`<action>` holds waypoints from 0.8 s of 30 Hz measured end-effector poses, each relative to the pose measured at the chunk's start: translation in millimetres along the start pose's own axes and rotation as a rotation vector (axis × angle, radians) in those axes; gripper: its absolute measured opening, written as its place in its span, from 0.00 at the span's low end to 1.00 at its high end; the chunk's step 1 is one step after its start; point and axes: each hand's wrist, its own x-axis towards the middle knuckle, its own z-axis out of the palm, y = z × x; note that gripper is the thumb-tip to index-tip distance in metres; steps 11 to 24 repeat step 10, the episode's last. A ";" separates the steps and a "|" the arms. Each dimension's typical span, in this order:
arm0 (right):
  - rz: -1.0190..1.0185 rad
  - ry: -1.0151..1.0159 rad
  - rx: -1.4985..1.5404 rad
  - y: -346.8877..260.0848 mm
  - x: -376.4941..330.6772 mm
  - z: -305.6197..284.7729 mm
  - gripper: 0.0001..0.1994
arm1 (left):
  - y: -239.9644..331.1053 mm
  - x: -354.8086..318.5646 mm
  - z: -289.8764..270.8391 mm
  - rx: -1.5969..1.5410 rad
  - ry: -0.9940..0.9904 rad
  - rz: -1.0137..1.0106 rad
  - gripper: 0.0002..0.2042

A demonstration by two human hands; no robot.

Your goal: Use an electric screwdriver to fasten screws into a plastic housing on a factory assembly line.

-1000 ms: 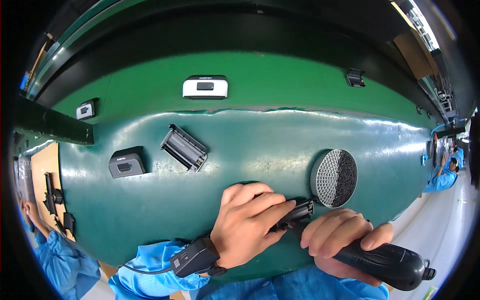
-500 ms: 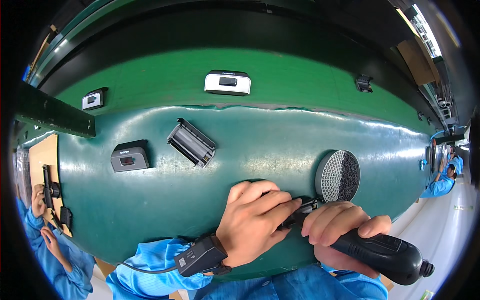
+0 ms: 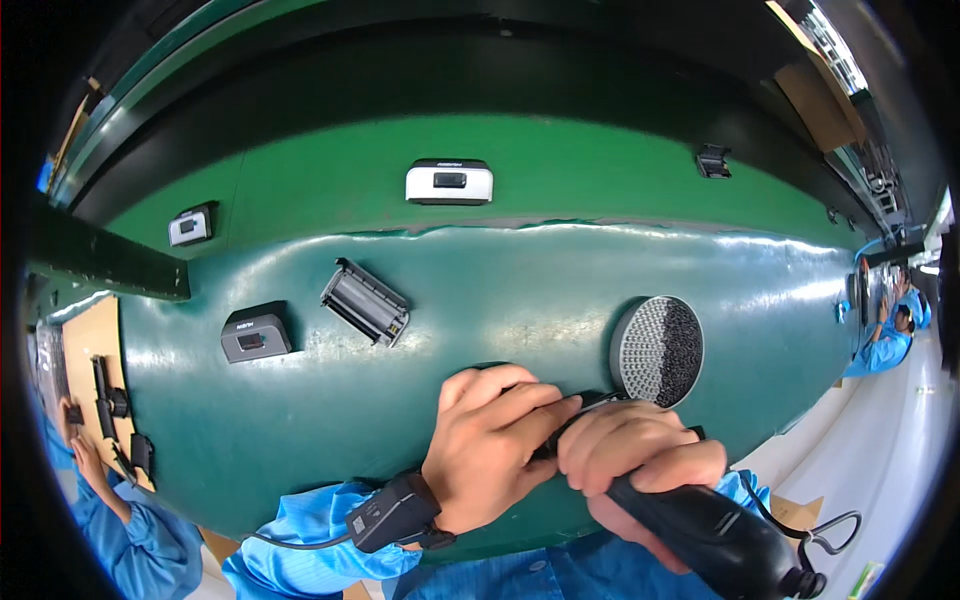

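Note:
In my right hand (image 3: 640, 460) is a black corded electric screwdriver (image 3: 715, 535), its grip angled toward the lower right and its tip hidden behind my fingers. My left hand (image 3: 495, 440) lies palm down with its fingers curled over a dark part, mostly covered, on the table in front of me. A thin edge of that black part (image 3: 600, 401) shows between the two hands. Just beyond my right hand stands a round grey dish (image 3: 622, 345), its dimpled floor partly covered by small black screws (image 3: 680, 355).
Farther left on the green table (image 3: 480, 290) are a grey-black housing (image 3: 257, 335) and an open black housing (image 3: 365, 302). A white-fronted device (image 3: 449, 183) sits on the green belt (image 3: 560, 160) behind. A co-worker's hand (image 3: 90, 465) is by a cardboard sheet at left.
My right hand and the screwdriver have shifted left and swung lower, closer to my left hand. The cord now shows at lower right. The whole view has tilted slightly.

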 end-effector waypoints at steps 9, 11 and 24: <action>-0.059 0.365 0.085 -34.9 12.2 -47.0 0.34 | 1.7 -3.0 -3.4 0.067 -0.076 0.002 0.26; -0.065 0.440 0.104 -34.3 11.8 -62.7 0.34 | 1.6 -2.7 -4.4 0.075 -0.091 -0.009 0.26; -0.065 0.440 0.104 -34.3 11.8 -62.7 0.34 | 1.6 -2.7 -4.4 0.075 -0.091 -0.009 0.26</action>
